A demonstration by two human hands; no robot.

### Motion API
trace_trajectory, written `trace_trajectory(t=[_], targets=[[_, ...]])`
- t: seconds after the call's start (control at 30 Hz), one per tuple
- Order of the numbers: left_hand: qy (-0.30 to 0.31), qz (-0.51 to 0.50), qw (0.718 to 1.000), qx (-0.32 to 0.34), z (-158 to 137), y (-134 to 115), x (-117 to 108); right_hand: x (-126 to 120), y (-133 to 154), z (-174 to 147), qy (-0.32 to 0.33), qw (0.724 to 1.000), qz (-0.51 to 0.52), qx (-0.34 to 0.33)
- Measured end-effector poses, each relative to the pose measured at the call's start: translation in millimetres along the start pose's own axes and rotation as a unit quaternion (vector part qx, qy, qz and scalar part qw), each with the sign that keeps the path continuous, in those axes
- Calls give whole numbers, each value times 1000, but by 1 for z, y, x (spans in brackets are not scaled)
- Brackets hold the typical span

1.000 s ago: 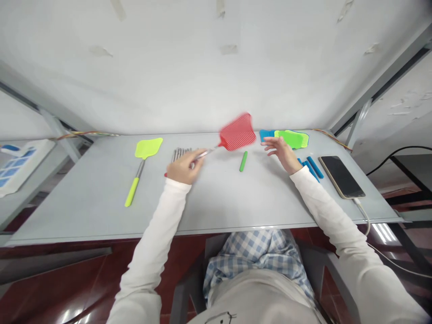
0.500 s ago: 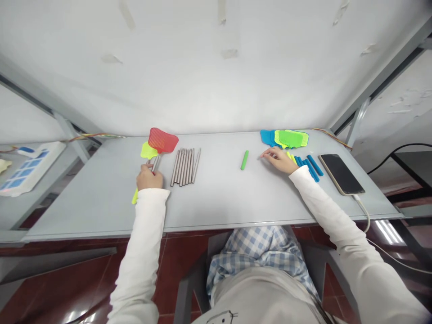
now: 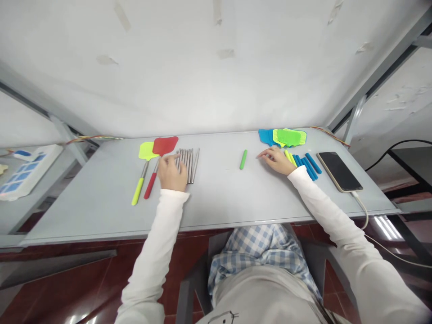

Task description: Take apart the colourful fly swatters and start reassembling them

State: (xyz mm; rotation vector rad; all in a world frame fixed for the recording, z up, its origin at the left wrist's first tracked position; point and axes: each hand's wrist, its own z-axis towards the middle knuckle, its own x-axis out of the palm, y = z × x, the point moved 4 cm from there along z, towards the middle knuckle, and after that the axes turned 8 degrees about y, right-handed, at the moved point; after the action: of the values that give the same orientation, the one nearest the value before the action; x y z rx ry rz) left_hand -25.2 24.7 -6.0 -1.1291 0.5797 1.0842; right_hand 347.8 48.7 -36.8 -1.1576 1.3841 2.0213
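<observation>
My left hand (image 3: 172, 173) is over the left part of a row of several metal rods (image 3: 191, 167), its fingers loosely bent and apart, holding nothing. Just left of it lie two fly swatters: a red one (image 3: 165, 145) with a red grip, and a yellow-green one (image 3: 146, 150) with a matching grip. My right hand (image 3: 277, 160) rests on the table with its fingers stretched out, empty. Between the hands lies a single green grip tube (image 3: 243, 159). Blue grip tubes (image 3: 308, 166) and yellow ones (image 3: 289, 156) lie beside my right hand, partly covered by it.
Behind my right hand is a pile of loose swatter heads, blue (image 3: 266, 136) and green (image 3: 289, 137). A phone (image 3: 339, 171) with a white charging cable (image 3: 362, 209) lies at the table's right end. A white wall stands behind the grey table (image 3: 216, 202).
My left hand has let go of the red swatter, which now lies beside the yellow-green one, and has moved right to the metal rods. My right hand stays in place.
</observation>
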Motion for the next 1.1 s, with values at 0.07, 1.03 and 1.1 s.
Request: trace_trajectory(t=[0.07, 1.03, 1.1], targets=[[29, -28, 998, 50, -4, -34, 8, 2, 5, 0, 0, 1000, -19, -15], [263, -28, 964, 17, 36, -64, 76, 25, 23, 11, -3, 983, -182, 5], [257, -94, 961, 24, 40, -75, 77, 25, 22, 10, -6, 983, -182, -3]])
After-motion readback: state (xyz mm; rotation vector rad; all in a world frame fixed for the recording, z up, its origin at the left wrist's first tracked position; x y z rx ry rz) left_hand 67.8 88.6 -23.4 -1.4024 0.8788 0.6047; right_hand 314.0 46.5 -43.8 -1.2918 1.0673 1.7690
